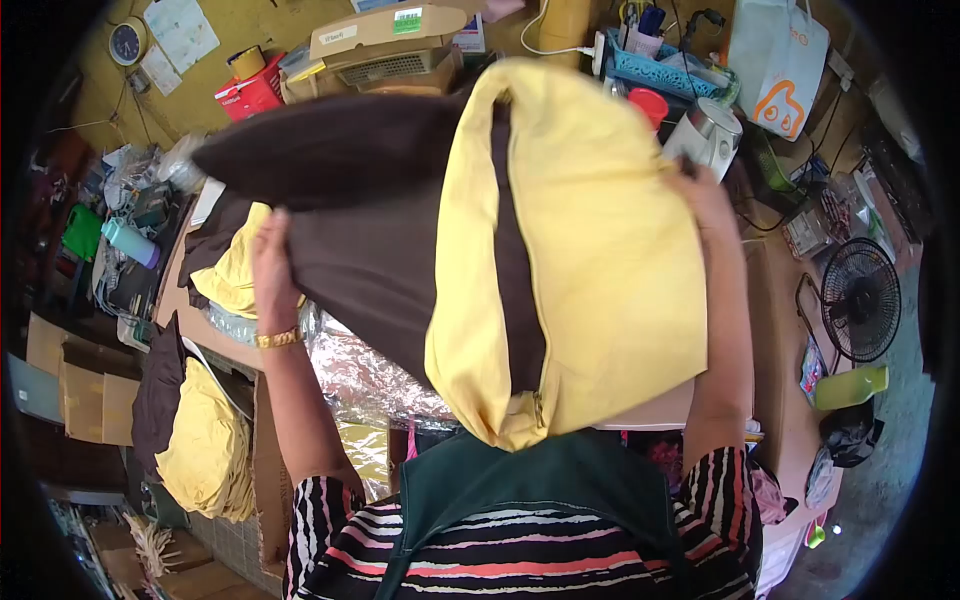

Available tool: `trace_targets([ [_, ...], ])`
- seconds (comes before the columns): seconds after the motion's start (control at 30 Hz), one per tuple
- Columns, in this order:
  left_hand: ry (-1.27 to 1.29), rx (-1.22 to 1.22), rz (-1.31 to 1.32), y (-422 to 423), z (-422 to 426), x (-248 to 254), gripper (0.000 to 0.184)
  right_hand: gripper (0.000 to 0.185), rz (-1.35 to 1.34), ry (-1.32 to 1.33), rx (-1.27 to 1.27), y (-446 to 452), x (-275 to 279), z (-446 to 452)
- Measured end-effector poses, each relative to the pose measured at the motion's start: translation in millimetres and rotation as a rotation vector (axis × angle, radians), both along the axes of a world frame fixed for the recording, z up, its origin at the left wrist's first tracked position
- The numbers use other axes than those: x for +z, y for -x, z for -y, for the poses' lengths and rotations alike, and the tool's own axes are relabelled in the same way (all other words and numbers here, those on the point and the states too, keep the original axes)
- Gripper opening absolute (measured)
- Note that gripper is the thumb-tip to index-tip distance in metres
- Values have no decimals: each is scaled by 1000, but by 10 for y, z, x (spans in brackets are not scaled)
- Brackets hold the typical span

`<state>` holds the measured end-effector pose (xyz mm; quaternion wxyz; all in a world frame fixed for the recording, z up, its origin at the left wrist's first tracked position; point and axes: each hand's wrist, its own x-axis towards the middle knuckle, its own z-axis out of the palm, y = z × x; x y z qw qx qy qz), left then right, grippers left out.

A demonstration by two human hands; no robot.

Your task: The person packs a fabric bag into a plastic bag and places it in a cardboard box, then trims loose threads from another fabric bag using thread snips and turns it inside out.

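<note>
A yellow and dark brown zippered fabric cover (615, 240) is spread in the air before me, above the table. Its zipper stands partly apart and shows dark brown cloth inside, with the zipper's end near the bottom edge. My left hand (272, 262) pinches the dark brown cloth at its left side. On the opposite side my right hand (703, 205) grips the yellow edge, its fingertips partly hidden behind the cloth. The upper brown part is blurred by motion. Clear plastic wrapping (370, 370) lies on the table beneath the cover.
More brown and yellow cloth (235, 265) rests on the table at left, and a yellow pile (205, 450) hangs lower left. A kettle (708, 135) and a blue basket (650, 70) stand behind. At right are a black fan (860, 300) and a green bottle (850, 388).
</note>
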<state>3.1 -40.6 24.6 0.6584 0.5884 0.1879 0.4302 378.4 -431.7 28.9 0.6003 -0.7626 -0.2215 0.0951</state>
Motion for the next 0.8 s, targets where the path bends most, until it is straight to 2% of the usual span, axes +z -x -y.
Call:
trace_targets([
  [0.03, 117, -26, -104, -70, 92, -65, 19, 49, -65, 98, 103, -93, -248, -106],
  [0.07, 79, 72, -189, -105, -111, -463, 21, 51, 74, 137, 108, -197, -631, -198],
  [0.1, 42, 84, -234, -127, -26, -616, 23, 53, 210, 175, 113, -269, -931, -271],
  [0.13, -18, 88, -356, -93, -57, -821, 27, 53, 205, 175, 117, -281, -1042, -306],
  [0.17, -106, 108, -427, -42, 20, -911, 34, 51, 99, 418, 118, -281, -1119, -339],
  [0.2, -7, 20, -570, 68, 52, -957, 43, 49, -6, 659, 117, -295, -1183, -375],
  [0.23, 95, -70, -707, 172, 121, -934, 58, 49, -8, 660, 120, -325, -1230, -402],
  [0.3, -32, -165, -781, 348, 338, -939, 84, 48, 168, 701, 73, -408, -1325, -409],
  [0.33, -48, -230, -670, 410, 392, -943, 97, 48, 167, 705, 77, -495, -1416, -434],
  [0.4, -85, -237, -628, 496, 474, -1001, 99, 41, 262, 404, 78, -702, -1575, -526],
  [0.43, -128, -246, -582, 520, 496, -1016, 102, 41, 263, 406, 80, -749, -1551, -595],
  [0.47, -103, -276, -602, 540, 496, -1022, 105, 38, 378, 386, -17, -763, -1497, -697],
  [0.5, -102, -274, -600, 555, 497, -1032, 105, 36, 491, 363, -116, -760, -1455, -793],
  [0.53, -111, -282, -629, 561, 495, -1045, 105, 36, 493, 361, -115, -721, -1393, -887],
  [0.6, -121, -291, -661, 592, 496, -1066, 105, 35, 791, 441, -182, -624, -1297, -1038],
  [0.63, -199, -324, -626, 612, 505, -1069, 96, 35, 789, 439, -183, -624, -1279, -1069],
  [0.67, -279, -357, -588, 626, 503, -1063, 88, 35, 492, 641, 213, -631, -1250, -1105],
  [0.7, -285, -358, -587, 674, 459, -1017, 88, 35, 171, 813, 600, -633, -1220, -1137],
  [0.73, -413, -470, -699, 749, 405, -910, 75, 35, 173, 810, 595, -582, -1126, -1106],
  [0.77, -541, -579, -807, 804, 374, -830, 65, 37, -59, 778, 678, -514, -969, -1027],
  [0.8, -379, -525, -815, 852, 393, -810, 44, 39, -294, 742, 758, -449, -822, -989],
])
